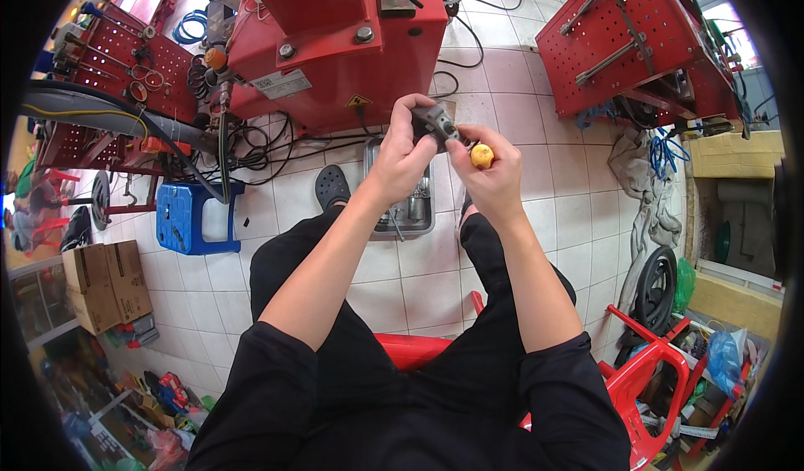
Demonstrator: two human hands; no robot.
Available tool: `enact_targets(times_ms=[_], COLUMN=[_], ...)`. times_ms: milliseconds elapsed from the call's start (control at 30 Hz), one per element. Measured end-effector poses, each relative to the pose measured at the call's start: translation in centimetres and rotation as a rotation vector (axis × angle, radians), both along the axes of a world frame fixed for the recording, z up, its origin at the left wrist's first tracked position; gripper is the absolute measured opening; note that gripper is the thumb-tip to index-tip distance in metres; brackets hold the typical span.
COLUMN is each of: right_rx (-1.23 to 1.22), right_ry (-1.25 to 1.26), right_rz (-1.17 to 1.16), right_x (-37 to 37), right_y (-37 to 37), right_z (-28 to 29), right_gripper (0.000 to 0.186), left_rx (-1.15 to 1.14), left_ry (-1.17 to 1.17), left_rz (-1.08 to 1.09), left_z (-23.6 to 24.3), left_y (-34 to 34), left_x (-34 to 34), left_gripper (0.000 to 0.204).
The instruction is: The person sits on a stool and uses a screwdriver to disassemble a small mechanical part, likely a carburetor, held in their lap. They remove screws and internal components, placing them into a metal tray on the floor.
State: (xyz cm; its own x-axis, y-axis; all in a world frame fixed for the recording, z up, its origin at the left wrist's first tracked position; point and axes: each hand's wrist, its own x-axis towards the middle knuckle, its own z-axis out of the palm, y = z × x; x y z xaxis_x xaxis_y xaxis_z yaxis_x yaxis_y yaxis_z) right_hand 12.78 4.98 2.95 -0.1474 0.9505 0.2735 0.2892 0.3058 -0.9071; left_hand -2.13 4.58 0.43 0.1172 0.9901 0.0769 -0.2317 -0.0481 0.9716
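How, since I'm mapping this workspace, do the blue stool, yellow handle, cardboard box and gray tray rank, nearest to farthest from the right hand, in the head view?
1. Yellow handle: held in the right hand.
2. Gray tray: below, slightly left.
3. Blue stool: on the left.
4. Cardboard box: farther left.

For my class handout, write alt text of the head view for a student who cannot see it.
A left hand holds a grey part while the right hand holds a yellow-handled tool up to it, above a grey tray on a white-tiled floor. A red machine stands just beyond.
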Motion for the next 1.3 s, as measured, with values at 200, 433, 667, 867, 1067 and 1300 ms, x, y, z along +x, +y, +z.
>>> enact_targets(times_ms=[200,433,667,867,1067,1300], right_rx=[0.008,-0.175,-0.377,-0.419,-0.46,-0.387], right_ry=[-0.002,0.145,0.431,0.612,0.369,0.347], right_rz=[0.006,0.027,0.108,0.127,0.018,0.002], right_x=[0.0,0.2,0.8,0.8,1.5,1.3], right_y=[0.0,0.2,0.4,0.6,1.1,1.0], right_z=[-0.2,0.4,1.6,1.8,2.0,1.9], right_gripper=[0.017,0.019,0.026,0.023,0.022,0.02], left_rx=[-0.001,-0.047,-0.346,-0.385,-0.099,0.071], left_ry=[0.018,-0.068,-0.661,-0.631,0.026,0.317], left_rz=[-0.003,0.004,0.075,0.049,0.087,0.079], left_z=[-0.5,0.1,-0.6,-0.5,0.2,0.5], left_y=[0.1,0.1,0.5,0.4,0.4,0.2], left_x=[-0.2,0.0,-0.9,-1.2,-0.4,-0.1], left_gripper=[0.045,0.045,0.037,0.04,0.06,0.062])
